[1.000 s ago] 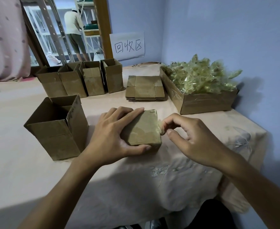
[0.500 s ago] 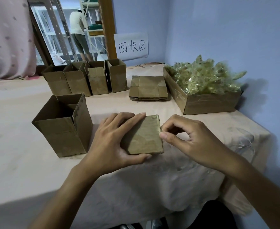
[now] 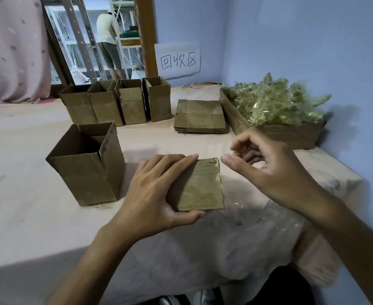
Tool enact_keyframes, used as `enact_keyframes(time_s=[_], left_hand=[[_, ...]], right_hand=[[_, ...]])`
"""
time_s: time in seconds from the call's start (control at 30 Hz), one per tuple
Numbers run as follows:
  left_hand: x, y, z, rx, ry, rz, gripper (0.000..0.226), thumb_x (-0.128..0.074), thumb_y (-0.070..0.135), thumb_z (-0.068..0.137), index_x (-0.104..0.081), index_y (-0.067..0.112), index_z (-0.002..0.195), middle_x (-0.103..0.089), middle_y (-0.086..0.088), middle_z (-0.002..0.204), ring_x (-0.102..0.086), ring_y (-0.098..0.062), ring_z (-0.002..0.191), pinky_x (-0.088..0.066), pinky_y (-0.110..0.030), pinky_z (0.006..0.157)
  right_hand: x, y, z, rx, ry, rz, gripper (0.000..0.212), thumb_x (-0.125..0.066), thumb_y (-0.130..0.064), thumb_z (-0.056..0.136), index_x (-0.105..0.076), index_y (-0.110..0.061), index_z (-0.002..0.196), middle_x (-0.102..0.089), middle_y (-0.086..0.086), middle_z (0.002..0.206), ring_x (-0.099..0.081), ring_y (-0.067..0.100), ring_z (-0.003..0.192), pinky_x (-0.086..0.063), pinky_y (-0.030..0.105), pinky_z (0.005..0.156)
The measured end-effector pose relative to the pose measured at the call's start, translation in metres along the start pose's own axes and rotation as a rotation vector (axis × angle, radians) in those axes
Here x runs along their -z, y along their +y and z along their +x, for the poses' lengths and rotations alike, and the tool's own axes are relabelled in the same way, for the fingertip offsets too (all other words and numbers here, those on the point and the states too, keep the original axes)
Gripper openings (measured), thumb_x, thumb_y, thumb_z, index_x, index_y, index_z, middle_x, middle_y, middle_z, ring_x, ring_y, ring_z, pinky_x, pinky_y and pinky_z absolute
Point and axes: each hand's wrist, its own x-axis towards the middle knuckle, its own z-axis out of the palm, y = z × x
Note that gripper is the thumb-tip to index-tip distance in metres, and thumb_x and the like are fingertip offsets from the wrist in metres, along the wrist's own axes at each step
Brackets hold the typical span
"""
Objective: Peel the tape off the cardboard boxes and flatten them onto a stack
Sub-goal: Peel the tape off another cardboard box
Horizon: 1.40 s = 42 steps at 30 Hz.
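Paper sign (image 3: 177, 59); pink curtain (image 3: 11, 51)

Blue walls (image 3: 291, 40), pink curtain (image 3: 9, 51), wooden post (image 3: 146, 36), paper sign (image 3: 177, 59), cloth-covered table (image 3: 27, 194).

Reaches in with both bare forearms from the bottom edge, the left from the lower left, the right from the lower right. Grips a box (image 3: 201, 186) with the left hand (image 3: 157, 190): lays four fingers (image 3: 176, 165) close together and nearly straight across its top left part, tips pointing away, and hooks the thumb round the near edge. Holds the right hand (image 3: 275, 170) raised just right of the box, apart from it, back turned up. Curls the fingers inward there, thumb pointing left, forefinger bent above it, tips slightly apart. Cannot tell whether anything is pinched between them.
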Motion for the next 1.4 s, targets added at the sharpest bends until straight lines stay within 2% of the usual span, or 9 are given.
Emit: enact_keyframes(time_s=[0.13, 0.27, 0.4, 0.53, 0.8, 0.97, 1.1, 1.23, 1.4], left_hand=[[-0.001, 0.0, 0.001, -0.01, 0.001, -0.002, 0.099, -0.066, 0.081, 0.074, -0.045, 0.025, 0.153, -0.054, 0.006, 0.14, -0.05, -0.014, 0.123, -0.042, -0.038, 0.097], [0.001, 0.001, 0.002, -0.002, -0.001, -0.002, 0.1, -0.066, 0.084, 0.073, -0.046, 0.026, 0.153, -0.054, 0.008, 0.139, -0.049, -0.012, 0.122, -0.041, -0.036, 0.097], [0.0, 0.003, 0.002, 0.014, 0.0, -0.013, 0.101, -0.064, 0.087, 0.072, -0.046, 0.026, 0.151, -0.053, 0.01, 0.14, -0.049, -0.01, 0.122, -0.039, -0.033, 0.098], [-0.001, 0.004, 0.0, 0.025, 0.002, -0.019, 0.1, -0.066, 0.087, 0.071, -0.048, 0.024, 0.147, -0.053, 0.01, 0.139, -0.05, -0.01, 0.121, -0.037, -0.03, 0.097], [-0.001, 0.005, 0.003, 0.017, 0.017, -0.013, 0.099, -0.069, 0.084, 0.07, -0.052, 0.022, 0.144, -0.056, 0.008, 0.137, -0.052, -0.012, 0.12, -0.039, -0.032, 0.098], [-0.001, 0.005, 0.005, 0.025, 0.015, 0.005, 0.099, -0.072, 0.083, 0.069, -0.053, 0.022, 0.144, -0.057, 0.008, 0.136, -0.053, -0.014, 0.12, -0.041, -0.035, 0.099], [0.0, 0.004, 0.005, 0.03, 0.006, -0.001, 0.099, -0.069, 0.085, 0.07, -0.051, 0.023, 0.145, -0.056, 0.009, 0.137, -0.052, -0.012, 0.121, -0.039, -0.033, 0.101], [0.0, 0.004, 0.009, 0.022, 0.008, -0.002, 0.099, -0.07, 0.084, 0.07, -0.053, 0.023, 0.145, -0.057, 0.009, 0.137, -0.053, -0.012, 0.121, -0.04, -0.034, 0.1], [0.002, 0.003, 0.014, 0.013, -0.017, -0.005, 0.099, -0.069, 0.085, 0.07, -0.052, 0.024, 0.145, -0.058, 0.01, 0.137, -0.054, -0.012, 0.12, -0.043, -0.036, 0.1]], right_hand=[[-0.004, -0.003, 0.014, 0.098, -0.1, -0.126, 0.032, -0.066, -0.054, 0.091, -0.07, -0.028, 0.109, -0.069, -0.011, 0.088, -0.068, 0.012, 0.087, -0.056, 0.037, 0.078], [-0.004, -0.005, 0.025, 0.197, -0.147, -0.353, 0.039, -0.056, -0.067, 0.088, -0.068, -0.032, 0.1, -0.065, -0.016, 0.086, -0.062, 0.004, 0.084, -0.052, 0.03, 0.074], [-0.004, -0.008, 0.029, 0.292, -0.177, -0.516, 0.036, -0.049, -0.066, 0.088, -0.064, -0.034, 0.094, -0.065, -0.018, 0.087, -0.062, 0.006, 0.081, -0.051, 0.032, 0.071], [0.001, -0.009, 0.028, 0.308, -0.245, -0.528, 0.03, -0.053, -0.058, 0.092, -0.065, -0.031, 0.096, -0.067, -0.019, 0.091, -0.063, 0.006, 0.082, -0.043, 0.027, 0.07], [0.005, -0.007, 0.027, 0.32, -0.273, -0.552, 0.018, -0.063, -0.04, 0.097, -0.069, -0.025, 0.105, -0.07, -0.015, 0.09, -0.059, 0.005, 0.074, -0.043, 0.028, 0.068], [0.0, -0.013, 0.033, 0.313, -0.313, -0.623, 0.036, -0.054, -0.057, 0.093, -0.064, -0.026, 0.106, -0.067, -0.014, 0.085, -0.051, 0.007, 0.07, -0.04, 0.032, 0.067], [0.007, -0.011, 0.042, 0.307, -0.365, -0.583, 0.022, -0.063, -0.046, 0.095, -0.069, -0.027, 0.104, -0.071, -0.015, 0.085, -0.062, 0.007, 0.077, -0.041, 0.03, 0.071], [0.012, -0.01, 0.046, 0.342, -0.414, -0.669, 0.025, -0.059, -0.045, 0.098, -0.069, -0.027, 0.111, -0.075, -0.016, 0.093, -0.053, 0.004, 0.068, -0.034, 0.025, 0.07], [0.015, -0.01, 0.049, 0.382, -0.44, -0.719, 0.024, -0.059, -0.04, 0.1, -0.07, -0.023, 0.113, -0.077, -0.014, 0.094, -0.067, 0.015, 0.078, -0.038, 0.028, 0.072]])
